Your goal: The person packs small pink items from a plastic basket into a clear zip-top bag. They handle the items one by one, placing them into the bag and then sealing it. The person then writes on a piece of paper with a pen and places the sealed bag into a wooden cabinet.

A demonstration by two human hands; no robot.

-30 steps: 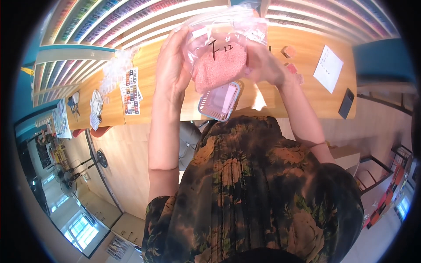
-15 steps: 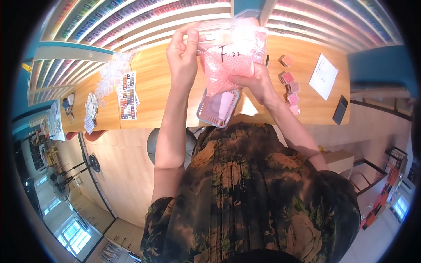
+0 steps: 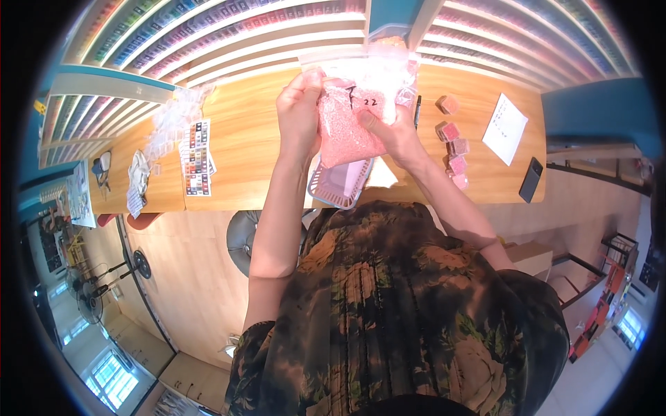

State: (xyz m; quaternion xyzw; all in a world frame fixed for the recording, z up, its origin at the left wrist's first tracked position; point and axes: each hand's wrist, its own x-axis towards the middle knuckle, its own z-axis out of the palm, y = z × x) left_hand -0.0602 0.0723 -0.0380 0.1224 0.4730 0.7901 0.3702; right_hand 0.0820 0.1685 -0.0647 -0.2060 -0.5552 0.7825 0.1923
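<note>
Between my two hands is a clear zip bag [image 3: 347, 128] full of small pink beads, with dark handwriting on its front. My left hand [image 3: 302, 104] pinches its upper left side. On the right, my right hand [image 3: 395, 135] grips the bag with the thumb lying across its front; the other fingers are hidden behind it. The bag's top is washed out by glare. Below the bag, a small plastic basket [image 3: 338, 200] with slotted walls rests on the wooden table, partly covered by the bag and my left wrist.
Several small boxes of orange to pink beads [image 3: 447, 132] form a column on the right, beside a black pen [image 3: 417, 111]. Beyond them lie a white sheet [image 3: 508, 128] and a phone [image 3: 531, 180]. Colour cards [image 3: 198, 159] and clear plastic packets [image 3: 170, 128] lie left. Racks [image 3: 270, 28] stand behind.
The bag has come down slightly and faces me more squarely. My left hand has moved lower and right, from the bag's top edge onto its side.
</note>
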